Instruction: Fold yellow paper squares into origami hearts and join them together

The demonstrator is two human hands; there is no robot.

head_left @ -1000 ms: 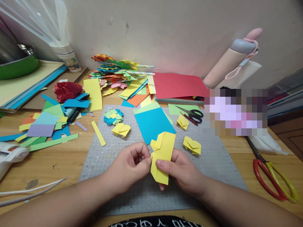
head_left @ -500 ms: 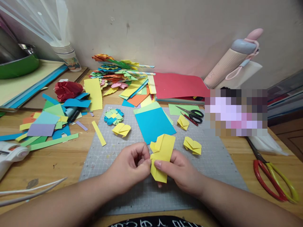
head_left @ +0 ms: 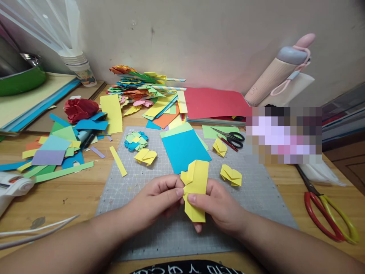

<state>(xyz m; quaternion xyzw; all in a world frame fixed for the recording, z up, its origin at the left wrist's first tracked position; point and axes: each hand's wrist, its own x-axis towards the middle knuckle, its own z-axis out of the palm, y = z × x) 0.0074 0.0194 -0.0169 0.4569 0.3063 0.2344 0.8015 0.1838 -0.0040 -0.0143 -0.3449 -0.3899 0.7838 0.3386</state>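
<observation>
Between my two hands is a partly folded piece of yellow paper (head_left: 199, 180), raised above the grey cutting mat (head_left: 137, 228). My left hand (head_left: 164, 194) pinches its left edge between thumb and fingers. My right hand (head_left: 218, 201) grips it from the right, thumb pressed on the front and fingers behind. A notched, folded flap shows at the paper's upper left. Around it on the mat lie folded yellow pieces: one at left (head_left: 145, 156), one at right (head_left: 231, 175) and one farther back (head_left: 219, 147). A blue square sheet (head_left: 184, 150) lies just beyond the held paper.
Black-handled scissors (head_left: 230, 135) rest at the mat's back. Red-and-yellow-handled scissors (head_left: 327, 217) lie on the right. Paper scraps (head_left: 54, 148) and a white glue gun (head_left: 14, 186) are at left. A green-and-blue paper flower (head_left: 136, 141), paper flowers (head_left: 137, 82) and a red pad (head_left: 215, 102) sit farther back.
My left hand has changed from a curled grip to a flatter pinch on the paper's left edge. The yellow paper has turned slightly more upright.
</observation>
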